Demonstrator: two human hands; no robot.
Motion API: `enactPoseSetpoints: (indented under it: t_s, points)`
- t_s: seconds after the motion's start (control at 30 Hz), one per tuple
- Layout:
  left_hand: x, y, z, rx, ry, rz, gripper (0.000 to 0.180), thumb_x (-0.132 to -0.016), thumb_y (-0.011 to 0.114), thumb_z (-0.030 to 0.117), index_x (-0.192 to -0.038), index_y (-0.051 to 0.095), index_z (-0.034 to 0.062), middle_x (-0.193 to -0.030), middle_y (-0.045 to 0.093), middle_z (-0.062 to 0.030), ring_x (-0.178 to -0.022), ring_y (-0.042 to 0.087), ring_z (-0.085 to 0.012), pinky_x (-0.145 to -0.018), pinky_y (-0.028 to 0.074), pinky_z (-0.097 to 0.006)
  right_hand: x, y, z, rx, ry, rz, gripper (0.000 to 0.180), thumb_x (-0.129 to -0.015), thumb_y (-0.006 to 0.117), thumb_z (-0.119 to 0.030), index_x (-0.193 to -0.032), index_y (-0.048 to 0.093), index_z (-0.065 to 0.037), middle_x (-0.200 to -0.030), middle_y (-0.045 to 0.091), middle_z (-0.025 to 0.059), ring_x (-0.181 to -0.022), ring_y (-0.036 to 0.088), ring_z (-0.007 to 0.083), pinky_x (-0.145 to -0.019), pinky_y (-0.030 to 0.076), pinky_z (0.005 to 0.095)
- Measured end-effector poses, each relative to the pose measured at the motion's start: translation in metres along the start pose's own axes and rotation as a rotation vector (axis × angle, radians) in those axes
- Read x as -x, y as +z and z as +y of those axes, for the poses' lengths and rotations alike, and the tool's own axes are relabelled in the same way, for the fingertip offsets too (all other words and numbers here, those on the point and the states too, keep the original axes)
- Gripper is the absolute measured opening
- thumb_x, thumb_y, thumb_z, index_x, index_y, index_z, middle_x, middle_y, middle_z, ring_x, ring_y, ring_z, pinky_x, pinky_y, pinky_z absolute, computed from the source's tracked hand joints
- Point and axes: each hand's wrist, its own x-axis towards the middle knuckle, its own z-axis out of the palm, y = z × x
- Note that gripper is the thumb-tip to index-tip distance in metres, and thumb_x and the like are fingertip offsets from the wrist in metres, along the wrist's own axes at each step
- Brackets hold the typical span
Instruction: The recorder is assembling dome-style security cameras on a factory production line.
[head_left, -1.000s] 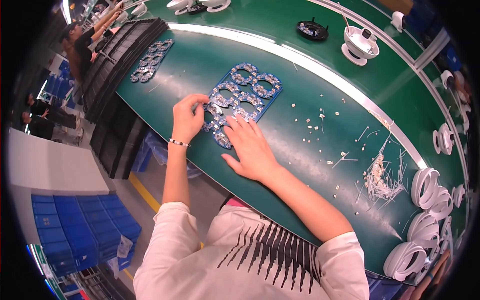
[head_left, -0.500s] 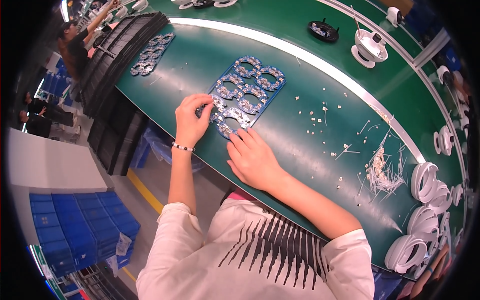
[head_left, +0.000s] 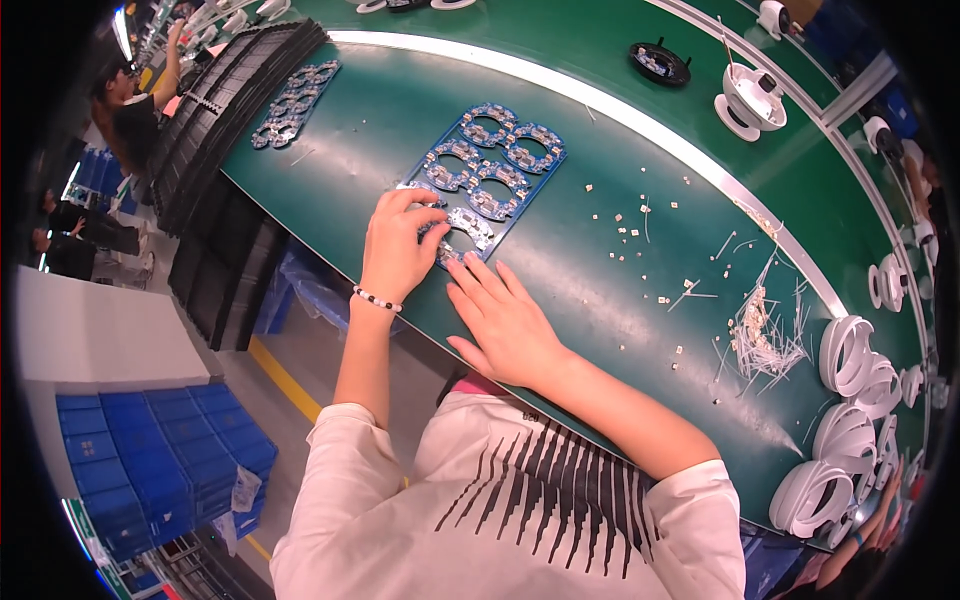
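We cannot make out the near corner of the blue circuit-board panel (head_left: 487, 172), because our left hand (head_left: 398, 250) covers it, and the small parts on the panel's ring-shaped boards are too fine to tell apart. Our left hand is curled over that near corner with a beaded bracelet (head_left: 377, 298) at the wrist; its fingers (head_left: 425, 215) are bent and pinch at the panel's edge, though whether they truly grip it or only press on it we cannot tell. Our right hand (head_left: 505, 320) lies flat and open on the green surface (head_left: 600, 270), palm down, holding nothing, its fingertips (head_left: 470, 275) reaching the panel's near end just beside the left hand. The panel itself lies flat on the surface, slanting away from us toward the pale stripe that runs along the surface. To the right, small loose white bits (head_left: 640, 225) are scattered, and farther right lies a tangle of thin white strips (head_left: 765, 335). White ring housings (head_left: 850, 350) are stacked at the right rim, partly cut off by the dark edge. A second panel (head_left: 295, 100) lies at far left beside stacked black trays (head_left: 225, 110).
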Motion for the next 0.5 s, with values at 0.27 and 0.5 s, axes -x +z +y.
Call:
enactPoseSetpoints:
  t_s: [0.27, 0.5]
  points:
    - [0.006, 0.018, 0.005, 0.119, -0.193, 0.137, 0.004, -0.066, 0.063, 0.003, -0.07, 0.064, 0.0027, -0.089, 0.063, -0.0062, -0.077, 0.06, -0.028, -0.081, 0.043, -0.036, 0.0, 0.0, 0.001, -0.037, 0.01, 0.034, 0.051, -0.075, 0.059, -0.027, -0.112, 0.047, 0.005, -0.129, 0.035, 0.019, -0.124, 0.029, 0.0323, -0.1, 0.025, 0.0464]
    - [0.005, 0.017, 0.005, 0.284, -0.295, 0.247, 0.004, -0.069, 0.062, 0.006, -0.071, 0.064, 0.0025, -0.096, 0.063, -0.0096, -0.087, 0.061, -0.0249, -0.092, 0.036, -0.043, 0.0, 0.0, 0.002, -0.059, 0.016, 0.027, 0.052, -0.074, 0.06, -0.028, -0.112, 0.047, 0.005, -0.13, 0.035, 0.0188, -0.125, 0.028, 0.0329, -0.1, 0.025, 0.0465]
